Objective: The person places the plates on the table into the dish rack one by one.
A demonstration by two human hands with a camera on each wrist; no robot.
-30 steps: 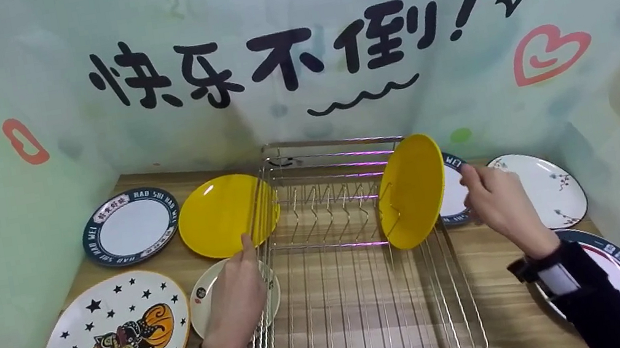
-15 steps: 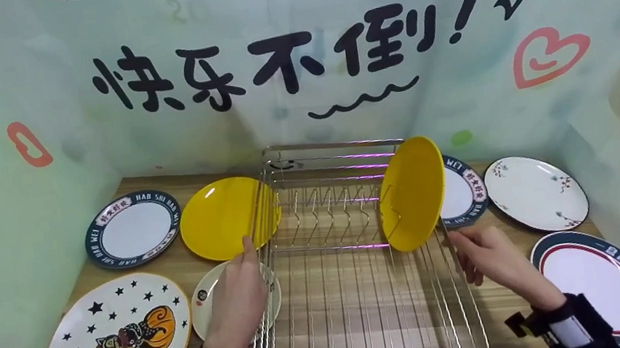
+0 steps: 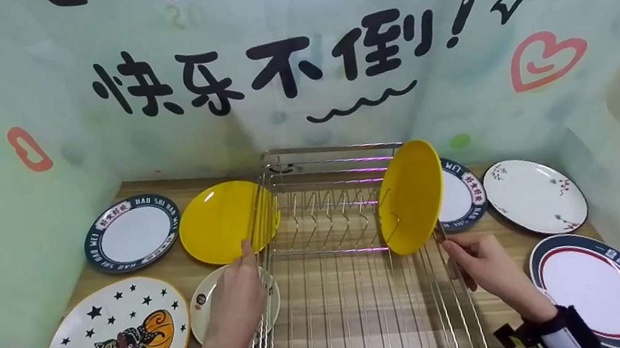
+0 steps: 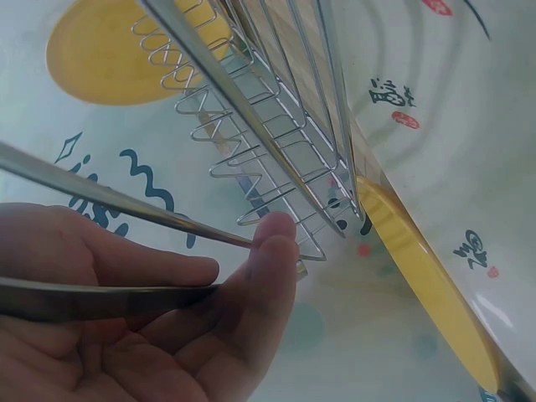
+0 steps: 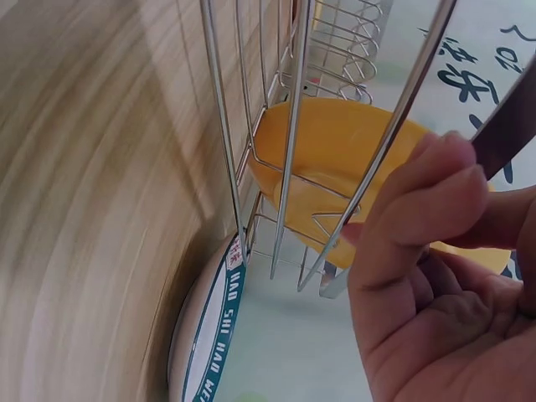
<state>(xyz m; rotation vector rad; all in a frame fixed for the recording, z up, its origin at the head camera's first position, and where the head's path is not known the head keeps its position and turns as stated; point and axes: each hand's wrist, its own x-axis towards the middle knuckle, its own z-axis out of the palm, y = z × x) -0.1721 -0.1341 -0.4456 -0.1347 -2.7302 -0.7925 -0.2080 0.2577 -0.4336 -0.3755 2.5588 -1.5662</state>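
Observation:
In the head view a wire dish rack (image 3: 363, 315) stands mid-table, and a yellow plate (image 3: 412, 198) leans upright in its right-hand slots. The left hand (image 3: 234, 304) grips the rack's left side rail; in the left wrist view that hand (image 4: 209, 310) has its fingers curled round the metal bars. At the rack's right side the right hand (image 3: 489, 264) pinches the rail just below the yellow plate. From the right wrist view, the right hand (image 5: 444, 276) has its fingers curled at the top bar, beside the yellow plate (image 5: 335, 142).
To the left lie a blue-rimmed plate (image 3: 133, 233), a flat yellow plate (image 3: 224, 222), a star-patterned plate (image 3: 68, 337) and a small plate (image 3: 200, 297) partly under the left hand. On the right are a floral plate (image 3: 534, 194), a red-ringed plate (image 3: 593, 291) and another blue-rimmed plate (image 3: 462, 193).
The right hand has moved down and left from beside the upright yellow plate to the rack's right rail and taken hold of it. The left hand stays on the left rail.

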